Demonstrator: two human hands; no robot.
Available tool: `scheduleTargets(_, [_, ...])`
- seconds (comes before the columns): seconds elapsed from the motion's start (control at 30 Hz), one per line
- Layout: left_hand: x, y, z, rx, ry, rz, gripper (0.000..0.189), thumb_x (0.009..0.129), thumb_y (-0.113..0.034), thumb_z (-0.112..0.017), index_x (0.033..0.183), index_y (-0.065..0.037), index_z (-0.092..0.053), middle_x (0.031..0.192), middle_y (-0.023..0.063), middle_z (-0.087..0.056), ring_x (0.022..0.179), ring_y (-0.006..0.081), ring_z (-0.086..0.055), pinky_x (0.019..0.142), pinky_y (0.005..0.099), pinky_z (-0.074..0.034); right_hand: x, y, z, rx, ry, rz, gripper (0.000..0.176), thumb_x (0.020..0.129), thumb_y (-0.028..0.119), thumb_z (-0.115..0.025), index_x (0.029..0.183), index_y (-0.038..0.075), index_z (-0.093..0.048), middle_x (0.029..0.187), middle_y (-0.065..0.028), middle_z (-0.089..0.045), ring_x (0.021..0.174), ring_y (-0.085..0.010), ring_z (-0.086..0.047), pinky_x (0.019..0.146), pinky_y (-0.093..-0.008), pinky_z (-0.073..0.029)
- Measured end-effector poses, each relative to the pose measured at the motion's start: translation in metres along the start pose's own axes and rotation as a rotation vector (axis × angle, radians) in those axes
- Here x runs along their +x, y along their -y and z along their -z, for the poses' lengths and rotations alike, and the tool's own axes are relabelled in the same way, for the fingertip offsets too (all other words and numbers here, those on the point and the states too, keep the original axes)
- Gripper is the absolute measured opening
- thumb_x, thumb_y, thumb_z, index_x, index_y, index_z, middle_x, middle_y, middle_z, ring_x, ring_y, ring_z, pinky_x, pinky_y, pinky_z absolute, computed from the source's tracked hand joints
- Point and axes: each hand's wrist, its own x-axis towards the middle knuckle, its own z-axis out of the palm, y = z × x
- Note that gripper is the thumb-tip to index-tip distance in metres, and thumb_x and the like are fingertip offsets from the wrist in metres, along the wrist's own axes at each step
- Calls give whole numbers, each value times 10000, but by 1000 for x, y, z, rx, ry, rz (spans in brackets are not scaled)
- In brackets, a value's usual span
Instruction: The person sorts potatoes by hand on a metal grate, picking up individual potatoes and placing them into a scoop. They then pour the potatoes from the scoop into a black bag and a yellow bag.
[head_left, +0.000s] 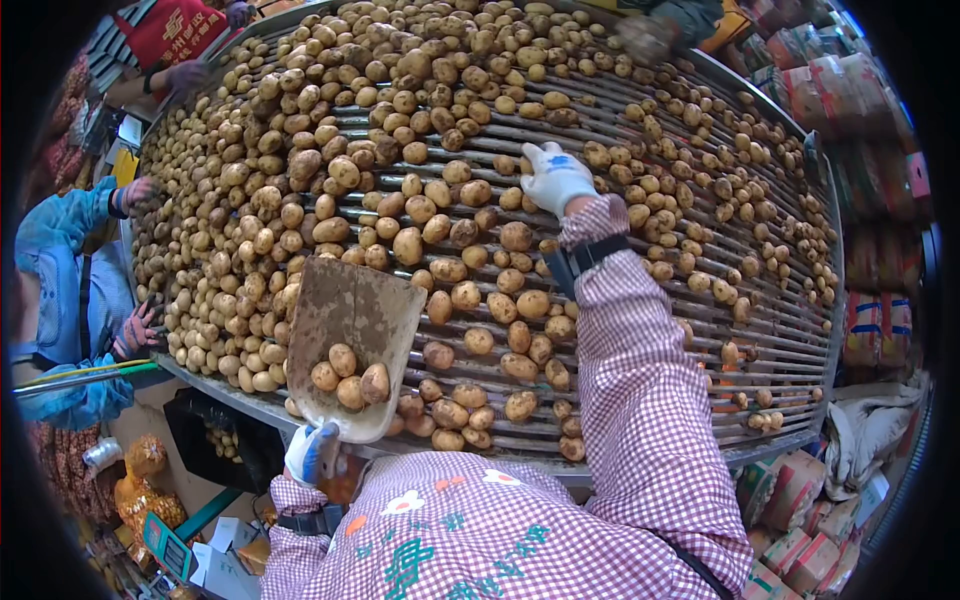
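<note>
My left hand (313, 455), in a white and blue glove, is closed round the handle end of a worn, dirt-stained scoop (350, 300). Several potatoes (350, 392) lie in the scoop's lower part, close to my hand. The scoop rests over the near edge of a slatted metal sorting table (600, 420) strewn with potatoes. Out over the middle of the slats is my right hand (557, 178), gloved in white with a blue mark. Its thumb and fingers are apart and point left, beside a single potato (504, 164); the undersides of the fingers are hidden.
Potatoes lie thickly piled (240, 210) on the table's left and far side. Co-workers' gloved hands (138, 328) show along the left edge, and another person's blurred hand (645, 40) at the far side. A black crate (215, 440) stands below left; stacked bags (850, 95) line the right.
</note>
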Motion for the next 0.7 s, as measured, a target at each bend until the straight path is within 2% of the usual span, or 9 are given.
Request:
scheduleTargets(0.1, [-2,1,1,-26,5,0,415,917,-396,-675,1060,-9,-638,758,92,-665,521,173,-596,430,268,-465,3,3,1,-152,77,39,450,907,279,-580,1336,144,-590,1400,-165,-553,1251,-377,-557,1016,-468,-475])
scheduleTargets(0.17, [-5,-3,-4,15,23,-52,486,894,-471,-695,1046,-12,-643,751,69,-664,522,149,-589,458,257,-459,12,-16,-12,119,-33,109,435,880,250,-620,1296,124,-629,1298,-170,-631,1177,-374,-616,979,-451,-494])
scheduleTargets(0.23, [-3,0,-3,11,21,-66,507,896,-495,-691,1046,-13,-643,752,66,-659,520,146,-584,460,253,-458,10,-35,-33,759,-15,162,494,845,204,-710,1301,41,-615,1177,-134,-692,1016,-227,-696,861,-338,-562])
scheduleTargets(0.3, [-3,2,-2,36,49,-90,508,898,-498,-690,1044,-13,-643,756,71,-660,518,146,-583,458,253,-457,-24,-20,-31,1456,177,139,457,873,163,-707,1303,43,-611,1164,-112,-688,988,-165,-675,798,-292,-575])
scheduleTargets(0.37, [-4,1,-3,43,59,-110,506,905,-494,-683,1051,-11,-643,764,80,-668,518,149,-590,455,254,-458,-60,12,-24,1618,355,191,426,919,181,-680,1320,62,-599,1194,-110,-674,993,-176,-667,779,-275,-574])
scheduleTargets(0.5, [1,6,-1,39,36,-70,505,928,-450,-664,1159,-5,-602,818,96,-686,560,161,-616,449,256,-451,-140,97,-20,1248,435,452,496,941,241,-655,1379,37,-543,1309,-161,-613,1159,-297,-629,955,-360,-536])
scheduleTargets(0.57, [-3,1,-6,-18,52,-68,505,932,-428,-663,1199,-8,-579,858,104,-691,614,174,-640,456,263,-457,-160,107,-31,954,49,785,483,957,236,-634,1380,21,-540,1361,-182,-576,1270,-331,-553,1105,-400,-423])
scheduleTargets(0.6, [-3,3,-7,-40,27,-76,494,932,-413,-667,1204,-10,-577,884,108,-695,673,192,-670,470,270,-467,-146,99,-44,897,-104,815,465,947,228,-640,1355,18,-564,1376,-219,-549,1320,-356,-499,1137,-423,-383])
scheduleTargets(0.7, [-2,5,-5,-48,22,-84,482,933,-398,-670,1203,-11,-574,893,109,-700,685,205,-686,471,275,-472,-118,52,-43,469,-364,489,389,901,225,-632,1239,34,-605,1284,-230,-588,1186,-403,-566,1030,-472,-459])
